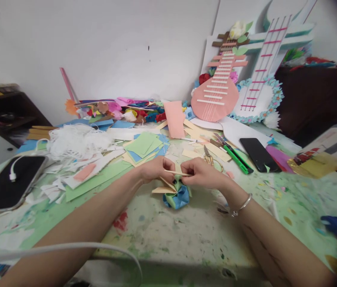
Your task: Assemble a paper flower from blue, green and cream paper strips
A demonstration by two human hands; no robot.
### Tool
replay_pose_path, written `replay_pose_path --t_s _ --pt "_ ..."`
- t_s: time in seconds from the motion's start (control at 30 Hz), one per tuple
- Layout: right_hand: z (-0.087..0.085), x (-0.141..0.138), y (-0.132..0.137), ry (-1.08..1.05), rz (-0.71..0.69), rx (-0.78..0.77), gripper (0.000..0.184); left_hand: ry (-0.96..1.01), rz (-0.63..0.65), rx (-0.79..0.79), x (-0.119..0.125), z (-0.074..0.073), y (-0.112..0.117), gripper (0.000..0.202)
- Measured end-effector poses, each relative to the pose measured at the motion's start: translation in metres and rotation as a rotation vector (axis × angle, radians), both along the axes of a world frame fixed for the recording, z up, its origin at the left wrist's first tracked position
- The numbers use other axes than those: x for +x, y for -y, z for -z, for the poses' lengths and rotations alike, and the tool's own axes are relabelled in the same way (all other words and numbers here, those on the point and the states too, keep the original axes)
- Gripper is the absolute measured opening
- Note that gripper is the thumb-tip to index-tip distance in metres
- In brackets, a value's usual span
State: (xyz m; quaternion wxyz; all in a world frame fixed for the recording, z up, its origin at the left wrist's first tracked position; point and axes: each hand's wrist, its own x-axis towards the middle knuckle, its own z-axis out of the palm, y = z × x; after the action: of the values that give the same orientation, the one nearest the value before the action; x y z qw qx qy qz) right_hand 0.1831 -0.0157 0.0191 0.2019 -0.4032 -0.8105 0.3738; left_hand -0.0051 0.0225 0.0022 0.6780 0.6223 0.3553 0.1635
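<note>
Gripping a thin stick (178, 173), left hand (155, 169), right hand (203, 173), folded paper (178, 197) beneath.

A plain white wall (111, 48) backs the paint-stained counter (186, 235), with a dark shelf (4, 107) left and a dark cabinet (314, 95) right.

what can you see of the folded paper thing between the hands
It is a small folded paper piece of blue, pale green and cream sheets, creased and bunched into curling loops. Its blue underside seems to rest on the paint-stained table. A cream strip along its top is pinched between the left hand and the right hand.
</note>
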Motion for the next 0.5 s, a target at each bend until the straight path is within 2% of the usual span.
replay_pose_path --t_s 0.17,0.37,0.5 --pt "0.000 -0.002 0.003 0.082 0.045 0.129 0.016 -0.066 -0.049 0.061 0.001 -0.004 0.005 0.010" --pt "-0.002 -0.007 0.008 0.178 0.120 0.356 0.019 -0.119 -0.072 0.305 -0.002 -0.014 0.011 0.007" --pt "-0.001 -0.009 0.010 0.221 0.129 0.419 0.018 -0.144 -0.028 0.432 -0.003 -0.016 0.011 0.005"
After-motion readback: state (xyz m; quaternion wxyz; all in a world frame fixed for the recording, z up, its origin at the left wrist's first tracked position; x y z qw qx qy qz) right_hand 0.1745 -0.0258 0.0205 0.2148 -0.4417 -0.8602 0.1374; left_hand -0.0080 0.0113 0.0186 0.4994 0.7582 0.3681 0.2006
